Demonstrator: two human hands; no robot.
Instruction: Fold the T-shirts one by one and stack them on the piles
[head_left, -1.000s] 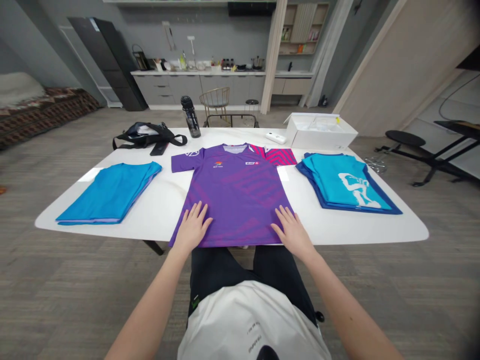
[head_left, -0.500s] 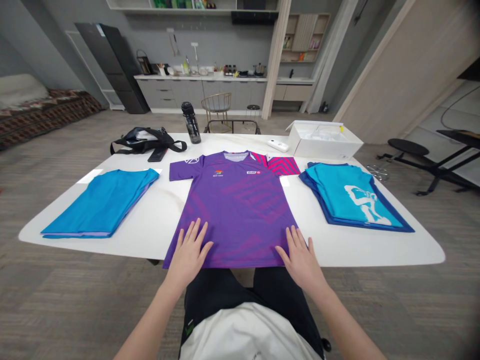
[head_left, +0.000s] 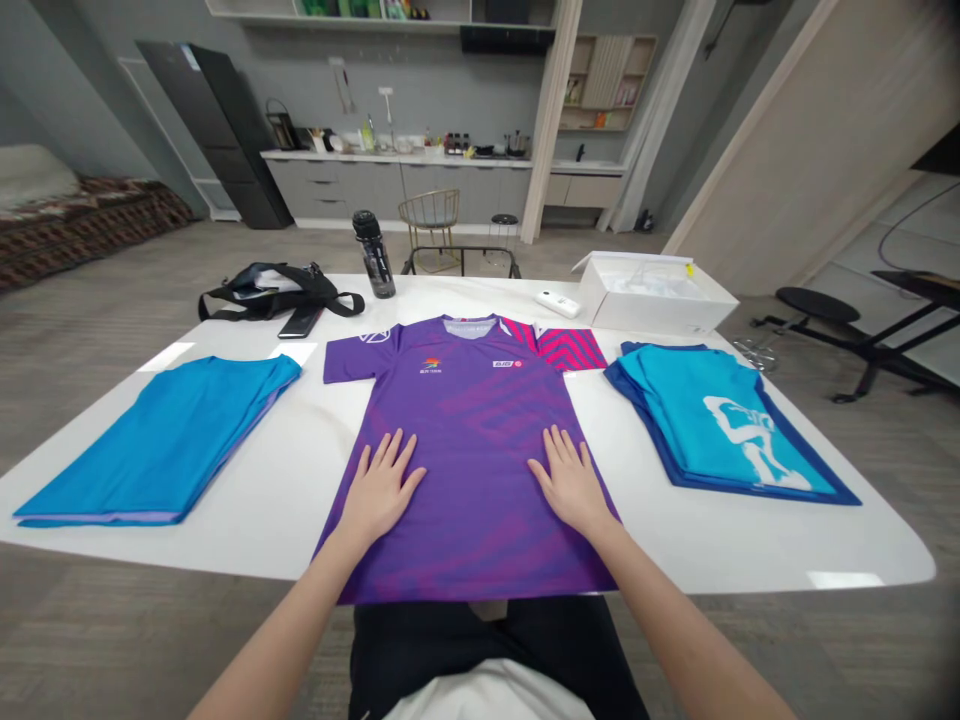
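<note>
A purple short-sleeved T-shirt (head_left: pixel 472 450) lies spread face up, collar away from me, its bottom hem at the near table edge. Its right-hand sleeve has pink stripes. My left hand (head_left: pixel 382 485) rests flat on the left side of the shirt, fingers stretched out. On the shirt's right side, my right hand (head_left: pixel 570 480) also lies flat with fingers spread. Folded blue shirts (head_left: pixel 165 435) are stacked to the left. To the right sits another stack of folded shirts (head_left: pixel 697 415), turquoise with a white print over dark blue.
On the white table (head_left: pixel 285 540), a black bag (head_left: pixel 277 290), a phone (head_left: pixel 300 321) and a dark bottle (head_left: pixel 373 255) stand at the back left. A white device (head_left: pixel 557 303) and an open white box (head_left: pixel 656 292) are at the back right. A chair (head_left: pixel 461 258) is beyond.
Both hands have moved up the shirt, away from the hem, and my right hand has come inward from its side edge. The view has shifted closer over the table.
</note>
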